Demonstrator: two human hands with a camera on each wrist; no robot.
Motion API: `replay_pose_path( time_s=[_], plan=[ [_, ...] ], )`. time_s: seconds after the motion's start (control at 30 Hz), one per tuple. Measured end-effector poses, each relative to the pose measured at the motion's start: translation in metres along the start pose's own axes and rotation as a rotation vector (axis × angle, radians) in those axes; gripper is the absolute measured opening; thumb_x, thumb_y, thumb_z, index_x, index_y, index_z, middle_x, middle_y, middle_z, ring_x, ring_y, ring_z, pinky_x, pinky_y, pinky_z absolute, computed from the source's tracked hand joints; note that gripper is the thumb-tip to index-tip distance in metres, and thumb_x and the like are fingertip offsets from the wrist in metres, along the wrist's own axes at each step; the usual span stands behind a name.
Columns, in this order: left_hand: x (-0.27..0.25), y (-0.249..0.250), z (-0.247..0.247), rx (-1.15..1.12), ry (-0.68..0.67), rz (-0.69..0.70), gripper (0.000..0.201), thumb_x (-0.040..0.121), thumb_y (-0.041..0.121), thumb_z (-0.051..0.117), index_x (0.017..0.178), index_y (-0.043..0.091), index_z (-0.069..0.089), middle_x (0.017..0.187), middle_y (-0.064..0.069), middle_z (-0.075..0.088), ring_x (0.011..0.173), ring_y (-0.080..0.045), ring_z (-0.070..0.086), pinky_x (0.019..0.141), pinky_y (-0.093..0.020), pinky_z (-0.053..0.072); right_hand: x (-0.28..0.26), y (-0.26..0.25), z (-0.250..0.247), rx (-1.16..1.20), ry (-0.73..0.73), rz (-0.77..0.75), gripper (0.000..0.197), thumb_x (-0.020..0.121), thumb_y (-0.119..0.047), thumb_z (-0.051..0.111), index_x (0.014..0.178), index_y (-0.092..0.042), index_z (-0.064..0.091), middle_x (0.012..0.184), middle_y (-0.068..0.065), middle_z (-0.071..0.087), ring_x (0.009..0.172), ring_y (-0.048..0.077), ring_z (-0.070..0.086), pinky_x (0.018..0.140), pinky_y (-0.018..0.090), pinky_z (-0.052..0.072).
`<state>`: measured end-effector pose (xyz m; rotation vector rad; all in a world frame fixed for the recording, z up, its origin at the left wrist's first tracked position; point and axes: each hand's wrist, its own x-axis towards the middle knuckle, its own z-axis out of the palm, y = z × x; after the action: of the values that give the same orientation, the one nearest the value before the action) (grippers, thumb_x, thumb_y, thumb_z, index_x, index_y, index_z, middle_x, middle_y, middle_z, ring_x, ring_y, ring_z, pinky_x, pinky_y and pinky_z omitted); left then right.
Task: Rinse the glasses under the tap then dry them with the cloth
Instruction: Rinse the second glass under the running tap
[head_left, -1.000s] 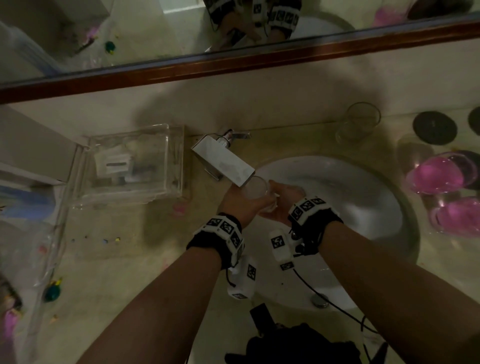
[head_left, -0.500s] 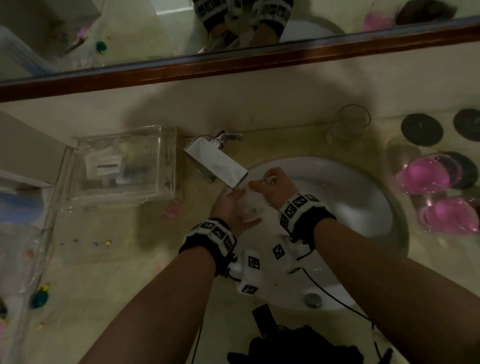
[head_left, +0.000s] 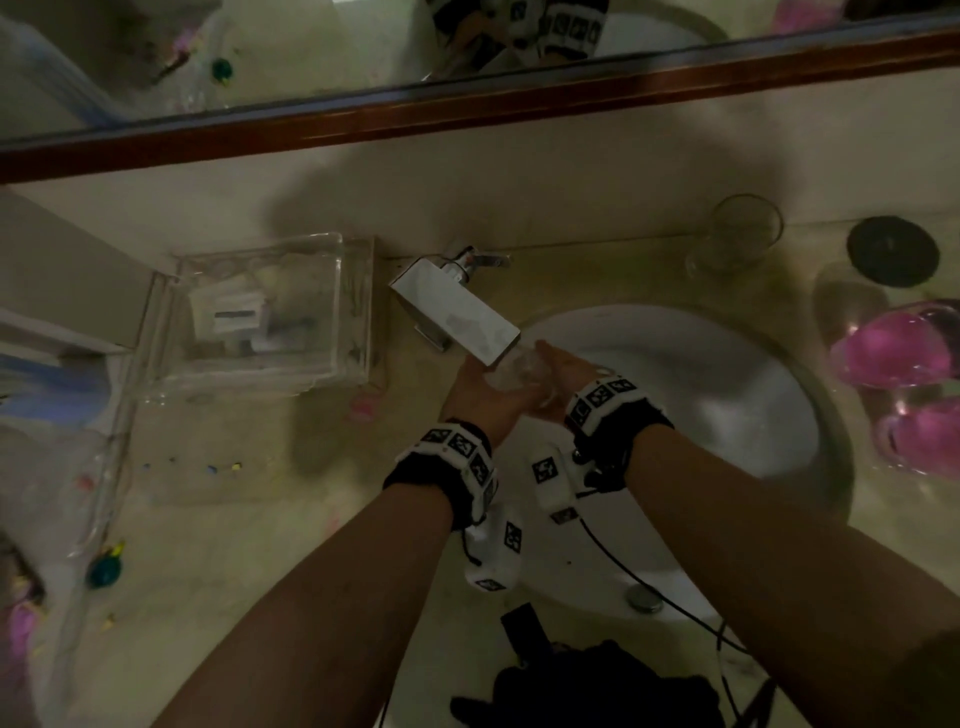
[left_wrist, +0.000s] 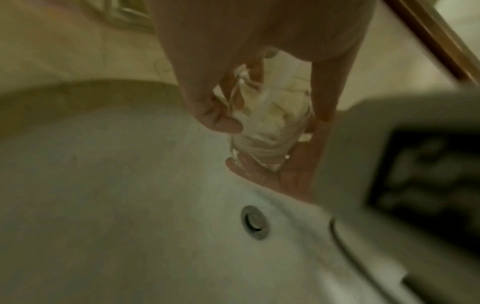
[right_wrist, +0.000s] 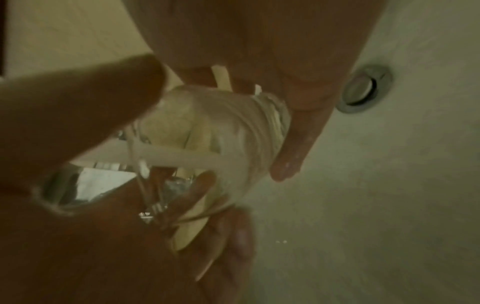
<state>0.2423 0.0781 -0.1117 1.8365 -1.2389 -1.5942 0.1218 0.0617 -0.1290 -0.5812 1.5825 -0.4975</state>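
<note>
Clear glass (head_left: 519, 371) sits between both your hands, just under the flat steel spout of the tap (head_left: 457, 317), over the far-left part of the white basin (head_left: 727, 395). Your left hand (head_left: 480, 397) cradles it from below and the left, thumb and fingers curled round its wall; in the left wrist view the glass (left_wrist: 270, 123) lies between your thumb and your fingers. Your right hand (head_left: 563, 371) closes on it from the right, and in the right wrist view its fingers (right_wrist: 298, 131) wrap the side of the glass (right_wrist: 207, 133) while the thumb lies across the near edge. So both grips are closed on the one glass. Water streaks and pale ripples show inside it, but the dim, blurred frames do not let you tell how full it is.

A second empty glass (head_left: 735, 234) stands on the worktop (head_left: 234, 545) at the far right of the basin, well apart from your hands. Beyond it to the right are a dark round disc (head_left: 893, 252) and two pink-tinted clear vessels (head_left: 893, 348). Left of the tap stands a clear plastic box (head_left: 260, 322). The basin's drain plug (left_wrist: 254, 222) lies near you, below the hands. Dark fabric (head_left: 597, 686) lies at the near edge of the basin.
</note>
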Motion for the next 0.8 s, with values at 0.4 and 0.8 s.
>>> replay_pose_path(
  time_s=[0.4,0.8],
  plan=[
    [-0.001,0.000,0.000,0.091,0.070,-0.006,0.079,0.071,0.022,0.085,0.136,0.015,0.040,0.130,-0.007,0.053,0.113,-0.028,0.058,0.093,-0.049,0.052,0.008,-0.018,-0.015,-0.195,0.020,-0.244,0.047,0.099,-0.026,0.045,0.140,-0.003,0.041,0.145,0.016,0.041,0.132,0.032,0.041,0.112,0.042,0.031],
    [-0.013,0.013,0.001,-0.067,0.019,-0.077,0.077,0.071,0.021,0.084,0.135,0.019,0.041,0.124,-0.004,0.055,0.100,-0.022,0.061,0.075,-0.039,0.059,-0.008,-0.015,-0.032,-0.250,-0.049,-0.049,0.047,0.099,-0.039,0.044,0.137,-0.011,0.047,0.139,0.010,0.049,0.111,0.019,0.050,0.094,0.033,0.042]
  ],
)
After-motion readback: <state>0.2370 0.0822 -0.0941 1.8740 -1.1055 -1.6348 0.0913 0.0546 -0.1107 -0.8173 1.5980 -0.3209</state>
